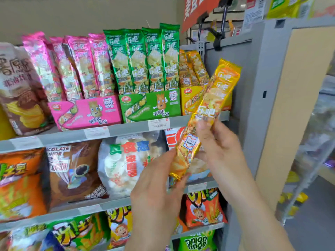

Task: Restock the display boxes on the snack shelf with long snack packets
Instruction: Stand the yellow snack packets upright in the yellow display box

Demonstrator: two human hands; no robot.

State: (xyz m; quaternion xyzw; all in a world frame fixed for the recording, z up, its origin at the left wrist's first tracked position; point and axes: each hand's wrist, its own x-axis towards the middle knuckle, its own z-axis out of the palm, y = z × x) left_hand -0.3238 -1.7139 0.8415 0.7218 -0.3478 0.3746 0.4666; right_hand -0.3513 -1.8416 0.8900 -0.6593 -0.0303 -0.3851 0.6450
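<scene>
A long yellow snack packet (210,104) is tilted in front of the shelf, its top leaning right toward the yellow display box (190,100). My left hand (159,192) pinches its bottom end. My right hand (217,144) grips its middle from the right. The yellow box at the right end of the top shelf holds a few yellow packets (194,67) leaning inside. Beside it stand a green display box (150,105) full of upright green packets (143,58) and a pink display box (85,111) with pink packets (72,64).
A grey shelf side panel (253,87) stands just right of the yellow box. Large snack bags (125,162) fill the lower shelves. A brown chip bag (20,91) sits left of the pink box. Black hooks (215,33) hang above the panel.
</scene>
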